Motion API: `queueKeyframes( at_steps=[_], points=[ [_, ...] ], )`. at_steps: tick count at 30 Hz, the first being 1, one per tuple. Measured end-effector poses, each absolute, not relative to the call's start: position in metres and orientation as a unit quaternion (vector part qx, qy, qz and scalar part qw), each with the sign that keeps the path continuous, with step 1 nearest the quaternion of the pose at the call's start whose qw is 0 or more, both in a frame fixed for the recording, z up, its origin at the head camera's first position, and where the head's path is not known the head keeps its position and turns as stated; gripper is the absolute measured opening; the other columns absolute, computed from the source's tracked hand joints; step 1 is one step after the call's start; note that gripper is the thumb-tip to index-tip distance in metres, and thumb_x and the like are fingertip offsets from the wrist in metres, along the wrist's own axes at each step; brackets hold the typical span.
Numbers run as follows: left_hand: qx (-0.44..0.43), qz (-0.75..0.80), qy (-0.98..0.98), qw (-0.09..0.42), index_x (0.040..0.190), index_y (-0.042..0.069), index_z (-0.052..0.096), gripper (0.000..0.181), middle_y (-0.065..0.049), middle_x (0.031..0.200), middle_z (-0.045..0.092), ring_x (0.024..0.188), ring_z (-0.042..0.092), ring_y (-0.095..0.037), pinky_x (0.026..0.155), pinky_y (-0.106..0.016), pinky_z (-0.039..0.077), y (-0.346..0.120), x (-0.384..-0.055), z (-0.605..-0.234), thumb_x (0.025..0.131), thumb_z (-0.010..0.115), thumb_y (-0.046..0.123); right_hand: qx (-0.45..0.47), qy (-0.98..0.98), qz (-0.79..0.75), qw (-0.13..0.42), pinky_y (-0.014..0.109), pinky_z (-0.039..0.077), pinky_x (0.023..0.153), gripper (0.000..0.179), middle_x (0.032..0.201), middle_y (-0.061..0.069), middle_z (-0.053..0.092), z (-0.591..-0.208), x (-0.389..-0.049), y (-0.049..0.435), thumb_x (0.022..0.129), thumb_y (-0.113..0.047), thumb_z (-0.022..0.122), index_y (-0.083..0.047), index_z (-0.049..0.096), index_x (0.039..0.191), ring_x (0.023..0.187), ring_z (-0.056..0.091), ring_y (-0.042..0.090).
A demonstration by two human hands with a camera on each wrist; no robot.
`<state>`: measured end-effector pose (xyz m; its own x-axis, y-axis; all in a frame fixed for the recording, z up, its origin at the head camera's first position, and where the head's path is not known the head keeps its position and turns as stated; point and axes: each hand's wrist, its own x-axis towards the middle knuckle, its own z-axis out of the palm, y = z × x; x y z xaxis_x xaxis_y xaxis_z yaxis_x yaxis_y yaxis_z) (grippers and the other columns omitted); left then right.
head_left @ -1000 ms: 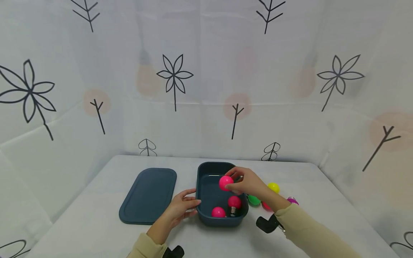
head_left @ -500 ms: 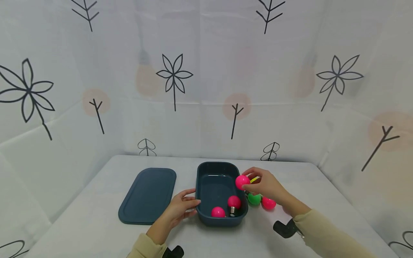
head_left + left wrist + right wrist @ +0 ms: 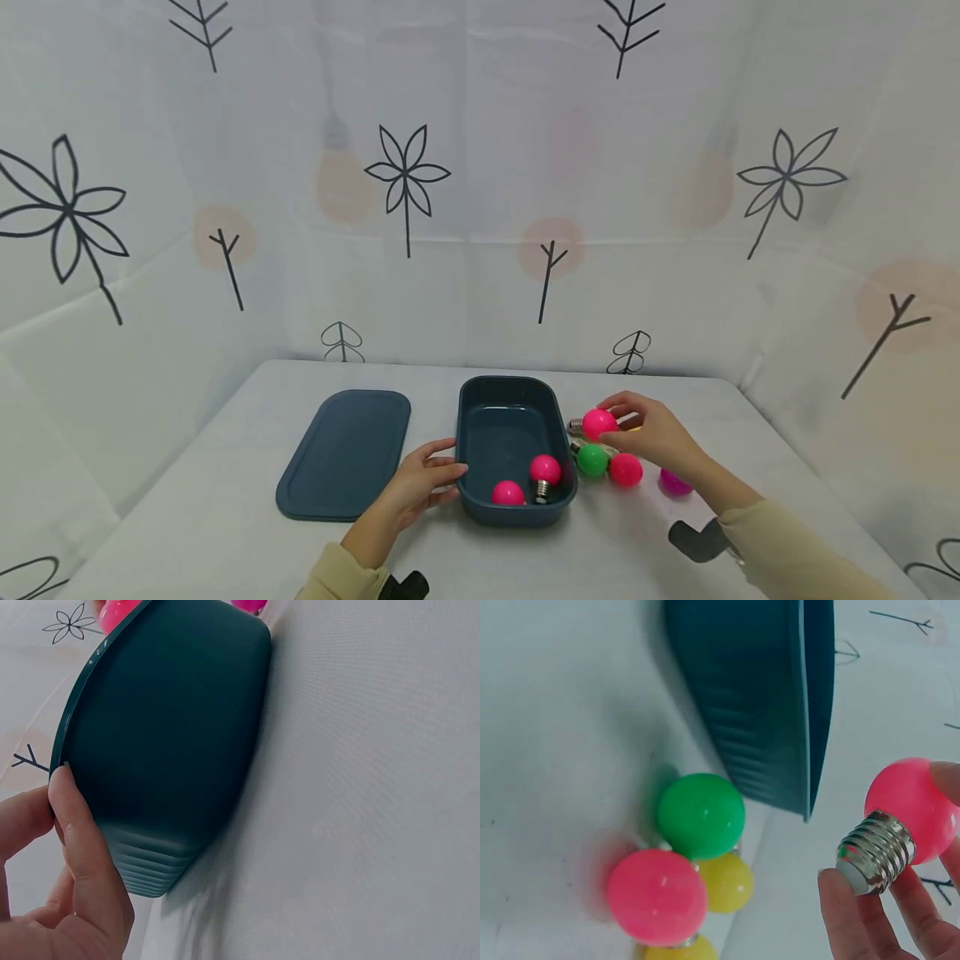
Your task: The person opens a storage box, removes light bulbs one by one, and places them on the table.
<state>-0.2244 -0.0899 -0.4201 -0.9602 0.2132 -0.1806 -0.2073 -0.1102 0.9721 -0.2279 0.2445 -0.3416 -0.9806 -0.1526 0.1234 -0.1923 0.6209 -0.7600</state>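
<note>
My left hand (image 3: 422, 483) holds the left rim of a dark teal bin (image 3: 517, 518); in the left wrist view the fingers (image 3: 86, 847) lie against its outer wall at the rim. Just right of the bin, my right hand (image 3: 654, 432) pinches a pink light bulb (image 3: 600, 424) above the table. Its silver screw base points left toward the bin. The right wrist view shows this held bulb (image 3: 911, 802) clearly, with fingers (image 3: 922, 915) around it. Two pink bulbs lie inside the bin: one bulb (image 3: 545, 468) shows its base, the other bulb (image 3: 508, 493) is partly hidden by the front wall.
Right of the bin lie a green bulb (image 3: 592, 460), a reddish-pink bulb (image 3: 626, 471) and a purple bulb (image 3: 673, 483). Two yellow bulbs, one yellow bulb (image 3: 732, 883) plainest, sit beside them. A flat teal lid (image 3: 345, 457) rests on the white table (image 3: 442, 558) at left.
My right hand has moved right with the pink bulb, from above the bin to outside its right side. The left hand and the two bulbs inside the bin stay in place.
</note>
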Motion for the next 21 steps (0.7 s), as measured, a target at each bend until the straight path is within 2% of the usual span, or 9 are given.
queueKeyframes(
  at_steps=[11,21],
  points=[
    [0.002,0.745,0.652,0.140,0.137,-0.001,0.038,0.065,-0.011,0.103,0.053,0.080,0.061,-0.016,0.067,-0.028,0.055,-0.090,-0.224,-0.420,0.082,0.071,0.009,0.090,-0.906,0.414,0.024,0.036,0.054,0.069,0.047,0.109,0.016,0.057,-0.351,-0.229,0.270,0.075,-0.015,0.077,-0.002,0.056,0.115,0.098,0.054,0.033],
    [0.002,0.746,0.651,0.139,0.137,0.000,0.040,0.064,-0.011,0.103,0.053,0.081,0.061,-0.017,0.068,-0.029,0.055,-0.090,-0.227,-0.423,0.082,0.072,0.010,0.085,-0.917,0.390,0.023,0.039,0.054,0.072,0.051,0.110,0.018,0.058,-0.365,-0.234,0.294,0.075,-0.023,0.078,-0.002,0.056,0.117,0.098,0.055,0.034]
  ],
)
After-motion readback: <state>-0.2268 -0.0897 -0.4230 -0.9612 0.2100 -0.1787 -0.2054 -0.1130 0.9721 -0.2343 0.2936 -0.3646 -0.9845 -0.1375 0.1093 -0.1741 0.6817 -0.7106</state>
